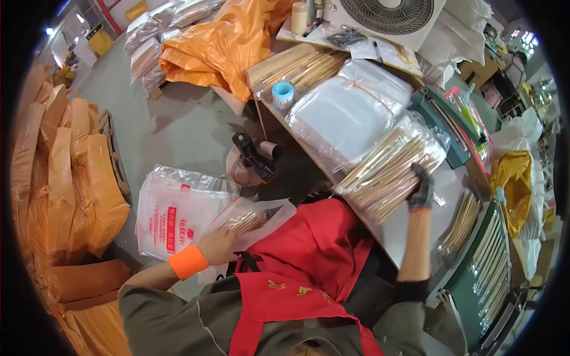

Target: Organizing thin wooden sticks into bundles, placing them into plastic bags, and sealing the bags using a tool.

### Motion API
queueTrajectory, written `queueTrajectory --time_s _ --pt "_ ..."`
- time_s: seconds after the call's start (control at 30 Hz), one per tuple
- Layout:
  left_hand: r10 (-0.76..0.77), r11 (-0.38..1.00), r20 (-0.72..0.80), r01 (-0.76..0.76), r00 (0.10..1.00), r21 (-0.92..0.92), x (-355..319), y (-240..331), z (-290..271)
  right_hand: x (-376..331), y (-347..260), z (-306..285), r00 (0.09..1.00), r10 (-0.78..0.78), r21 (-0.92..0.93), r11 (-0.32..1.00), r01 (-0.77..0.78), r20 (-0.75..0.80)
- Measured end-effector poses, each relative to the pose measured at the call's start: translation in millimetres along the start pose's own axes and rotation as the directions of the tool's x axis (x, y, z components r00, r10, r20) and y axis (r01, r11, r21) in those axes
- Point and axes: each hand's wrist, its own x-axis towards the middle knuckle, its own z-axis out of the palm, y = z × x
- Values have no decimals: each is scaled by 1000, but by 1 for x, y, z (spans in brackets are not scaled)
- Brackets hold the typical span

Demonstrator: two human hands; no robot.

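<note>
My left hand [217, 245], below an orange wristband, is closed around the end of a small pack of thin sticks [246, 222]. That pack lies in or against a clear plastic bag [276, 212] beside my lap; which of the two is hard to make out. Just left of it is a stack of flat clear bags with red print [172, 219]. My right hand [423, 190], in a dark glove, curls over the right side of a pile of wooden sticks in clear wrappers [386, 172] on the table. Its fingertips are partly lost against the pile.
Flat clear bags tied with string [356, 107] and a blue tape roll [283, 94] lie farther back on the table. A green crate [490, 267] with stick packs stands at right. Orange-wrapped bundles [77, 178] are stacked left. A fan [386, 21] stands at the back.
</note>
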Motion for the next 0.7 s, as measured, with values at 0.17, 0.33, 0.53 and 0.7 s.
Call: queueTrajectory --time_s 0.17,0.33,0.53,0.7 --pt "477 826 -206 -516 855 -228 18 -59 116 -137 107 121 889 108 420 852 -314 445" --pt "-2 999 284 -10 959 42 -43 -32 17 -165 138 223 491 -249 -275 584 764 835" --pt "409 879 -278 -293 869 376 -52 -102 22 -169 181 240 666 444 -234 893 -384 600" --pt "541 794 -220 -406 812 452 -72 -88 -31 -157 203 280 255 30 -184 773 607 966"
